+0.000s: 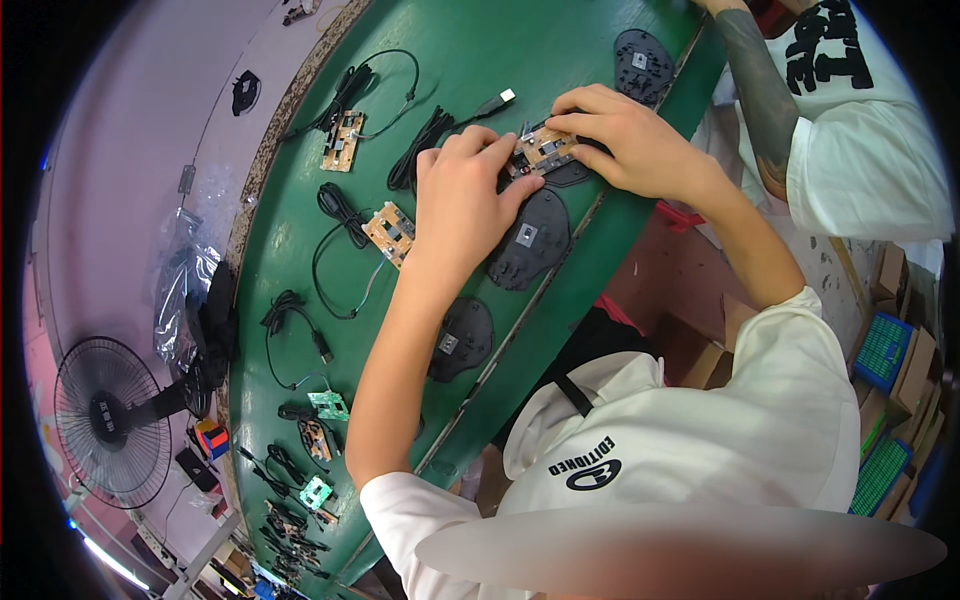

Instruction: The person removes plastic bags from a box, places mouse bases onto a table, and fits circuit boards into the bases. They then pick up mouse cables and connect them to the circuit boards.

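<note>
A tan circuit board (541,150) lies between my two hands, over a dark plastic shell (571,172) that mostly hides beneath it. My left hand (462,190) grips the board's left end, thumb and fingertips bent against it. At the other end, my right hand (640,145) pinches the board's edge between fingers and thumb. A coiled black cable (425,150) with a plug lies just beyond my left hand. Right below the board rests another rounded dark shell (530,245) with a small pale square on it.
More dark shells (465,338) lie along the near edge of the green table (385,300). Tan boards with cables (388,233) and smaller green boards (327,404) are spread leftward. A fan (112,415) stands beyond the table. Another person's arm (757,100) is at the upper right.
</note>
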`<move>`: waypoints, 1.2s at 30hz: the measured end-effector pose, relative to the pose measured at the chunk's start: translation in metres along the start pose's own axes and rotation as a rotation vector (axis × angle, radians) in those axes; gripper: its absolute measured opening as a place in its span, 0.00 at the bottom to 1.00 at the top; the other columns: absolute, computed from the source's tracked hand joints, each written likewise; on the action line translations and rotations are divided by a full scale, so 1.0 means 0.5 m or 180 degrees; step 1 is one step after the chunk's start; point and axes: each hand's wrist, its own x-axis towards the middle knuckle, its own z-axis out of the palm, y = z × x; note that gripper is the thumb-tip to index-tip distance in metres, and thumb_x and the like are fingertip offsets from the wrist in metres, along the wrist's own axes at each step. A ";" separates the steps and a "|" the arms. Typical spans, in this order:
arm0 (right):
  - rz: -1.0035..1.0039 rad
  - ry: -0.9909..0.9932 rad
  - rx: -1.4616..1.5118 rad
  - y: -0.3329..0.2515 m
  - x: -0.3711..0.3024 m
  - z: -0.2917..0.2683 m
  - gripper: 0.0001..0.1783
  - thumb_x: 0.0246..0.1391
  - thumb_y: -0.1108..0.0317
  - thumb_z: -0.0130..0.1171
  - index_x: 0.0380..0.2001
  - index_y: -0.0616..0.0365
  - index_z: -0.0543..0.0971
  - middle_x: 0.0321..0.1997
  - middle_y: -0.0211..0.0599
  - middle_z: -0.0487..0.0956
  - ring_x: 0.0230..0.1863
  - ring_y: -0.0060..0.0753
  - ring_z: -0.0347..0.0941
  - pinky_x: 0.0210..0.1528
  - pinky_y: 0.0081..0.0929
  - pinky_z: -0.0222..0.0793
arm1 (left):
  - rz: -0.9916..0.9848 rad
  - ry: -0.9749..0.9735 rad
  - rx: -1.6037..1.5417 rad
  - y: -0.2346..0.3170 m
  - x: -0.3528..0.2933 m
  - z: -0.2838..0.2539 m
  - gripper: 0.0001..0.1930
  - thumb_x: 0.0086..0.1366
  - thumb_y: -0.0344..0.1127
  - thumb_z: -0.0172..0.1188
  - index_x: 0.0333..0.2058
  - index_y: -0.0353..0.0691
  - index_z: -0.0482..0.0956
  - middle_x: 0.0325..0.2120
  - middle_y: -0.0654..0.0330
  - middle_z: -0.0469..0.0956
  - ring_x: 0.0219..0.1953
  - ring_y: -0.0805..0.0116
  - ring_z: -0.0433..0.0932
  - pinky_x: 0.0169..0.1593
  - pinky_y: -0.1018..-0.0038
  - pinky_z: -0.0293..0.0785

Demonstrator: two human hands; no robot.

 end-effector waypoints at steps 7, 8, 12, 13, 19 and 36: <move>-0.0005 0.0049 -0.0123 -0.014 0.000 0.010 0.16 0.55 0.78 0.60 0.48 0.64 0.80 0.52 0.42 0.76 0.55 0.47 0.72 0.57 0.39 0.70 | -0.0652 -0.0232 -0.0783 -0.004 0.014 -0.001 0.22 0.54 0.45 0.74 0.42 0.36 0.86 0.39 0.56 0.82 0.42 0.56 0.79 0.46 0.63 0.69; -0.0075 0.0161 -0.0220 -0.017 -0.001 0.018 0.16 0.54 0.78 0.60 0.47 0.63 0.80 0.51 0.41 0.76 0.54 0.46 0.72 0.56 0.38 0.70 | -0.0643 -0.0231 -0.0738 -0.006 0.013 -0.001 0.21 0.54 0.45 0.74 0.43 0.36 0.86 0.38 0.56 0.82 0.42 0.56 0.79 0.46 0.63 0.69; -0.0324 0.0321 -0.0381 -0.018 0.011 0.039 0.18 0.48 0.82 0.59 0.45 0.62 0.80 0.50 0.39 0.76 0.54 0.45 0.71 0.55 0.37 0.72 | -0.0283 -0.0039 -0.0219 0.002 0.000 -0.002 0.18 0.56 0.43 0.72 0.40 0.38 0.86 0.36 0.59 0.80 0.41 0.59 0.77 0.46 0.62 0.66; -0.0318 0.0320 -0.0375 -0.019 0.021 0.045 0.18 0.48 0.82 0.59 0.45 0.62 0.80 0.50 0.39 0.76 0.54 0.45 0.71 0.55 0.37 0.72 | -0.0249 0.0004 -0.0072 -0.003 -0.005 -0.007 0.17 0.57 0.43 0.72 0.40 0.37 0.86 0.36 0.60 0.80 0.41 0.59 0.77 0.45 0.62 0.66; -0.0407 0.0277 -0.0071 -0.029 0.062 0.074 0.19 0.46 0.84 0.58 0.44 0.63 0.80 0.51 0.39 0.75 0.54 0.45 0.71 0.54 0.37 0.73 | -0.0565 0.0243 -0.0321 -0.032 -0.045 -0.022 0.19 0.57 0.41 0.73 0.43 0.35 0.84 0.40 0.57 0.82 0.42 0.57 0.78 0.50 0.66 0.67; -0.0301 0.0573 -0.0409 -0.049 0.054 0.086 0.22 0.42 0.82 0.60 0.45 0.66 0.79 0.49 0.39 0.75 0.52 0.45 0.72 0.51 0.38 0.74 | -0.0277 -0.0163 0.0177 -0.025 -0.028 -0.036 0.19 0.55 0.36 0.72 0.43 0.33 0.81 0.37 0.58 0.76 0.39 0.60 0.75 0.46 0.64 0.65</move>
